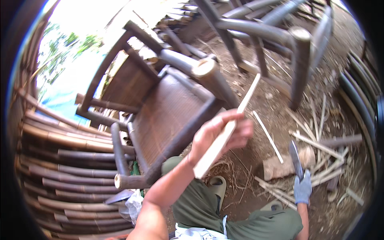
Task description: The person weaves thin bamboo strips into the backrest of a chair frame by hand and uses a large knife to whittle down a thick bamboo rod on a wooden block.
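Observation:
My bare left hand (pixel 218 134) is raised in front of my knees, its fingers closed round a long pale bamboo strip (pixel 249 95). The strip slants from near my wrist up toward the far right. Low on the right, my right hand (pixel 303 188) wears a grey-blue glove and grips a knife (pixel 295 159), blade pointing up and away. Just beyond that hand lies a short wooden block (pixel 276 165) on the ground. Loose split strips (pixel 320 143) are scattered around the block and the knife. Another thin strip (pixel 269 137) lies between my two hands.
A dark bamboo chair (pixel 172 112) stands tilted close by on the left. Another bamboo frame (pixel 300 60) is at the far right. Stacked bamboo poles (pixel 76 176) line the left side, and more poles (pixel 356 96) curve along the right. A plastic bag (pixel 135 206) lies beside my left arm.

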A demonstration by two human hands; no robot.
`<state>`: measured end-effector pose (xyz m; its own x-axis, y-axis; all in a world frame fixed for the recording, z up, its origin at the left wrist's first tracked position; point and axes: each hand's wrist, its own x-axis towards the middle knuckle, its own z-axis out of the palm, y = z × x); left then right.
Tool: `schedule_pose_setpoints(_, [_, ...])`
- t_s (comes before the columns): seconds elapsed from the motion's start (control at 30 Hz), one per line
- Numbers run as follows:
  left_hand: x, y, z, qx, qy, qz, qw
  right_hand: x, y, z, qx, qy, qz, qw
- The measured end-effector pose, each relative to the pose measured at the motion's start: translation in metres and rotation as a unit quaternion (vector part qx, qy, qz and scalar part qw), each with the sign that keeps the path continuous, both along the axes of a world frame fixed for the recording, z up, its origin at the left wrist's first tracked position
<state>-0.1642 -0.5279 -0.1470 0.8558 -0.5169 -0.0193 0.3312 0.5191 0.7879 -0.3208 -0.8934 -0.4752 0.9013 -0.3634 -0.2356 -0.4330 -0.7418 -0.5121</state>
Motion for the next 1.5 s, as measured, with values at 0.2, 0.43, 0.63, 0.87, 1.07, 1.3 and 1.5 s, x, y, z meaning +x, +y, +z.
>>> schedule_pose_setpoints(0.2, [0.087,0.083,0.109,0.006,-0.140,0.134,0.981,0.070,-0.032,0.074,-0.008,-0.031,0.097,0.995])
schedule_pose_setpoints(0.43, [0.118,0.144,0.212,0.672,-0.272,0.436,0.533,0.220,0.133,0.344,0.063,-0.356,0.227,0.904])
schedule_pose_setpoints(0.63, [0.144,0.274,0.194,0.794,-0.244,0.476,0.290,0.305,0.323,0.397,0.032,-0.478,0.331,0.813])
schedule_pose_setpoints(0.87, [0.153,0.382,0.190,0.792,-0.241,0.495,0.264,0.314,0.371,0.382,-0.214,-0.353,0.323,0.852])
schedule_pose_setpoints(1.07, [0.155,0.387,0.181,0.796,-0.219,0.496,0.271,0.314,0.374,0.374,-0.224,-0.357,0.332,0.844])
schedule_pose_setpoints(1.3, [0.166,0.414,0.184,0.821,-0.144,0.468,0.292,0.316,0.374,0.375,-0.210,-0.365,0.334,0.843])
schedule_pose_setpoints(1.5, [0.189,0.457,0.171,0.878,-0.358,0.319,0.012,0.316,0.377,0.377,-0.213,-0.354,0.339,0.845])
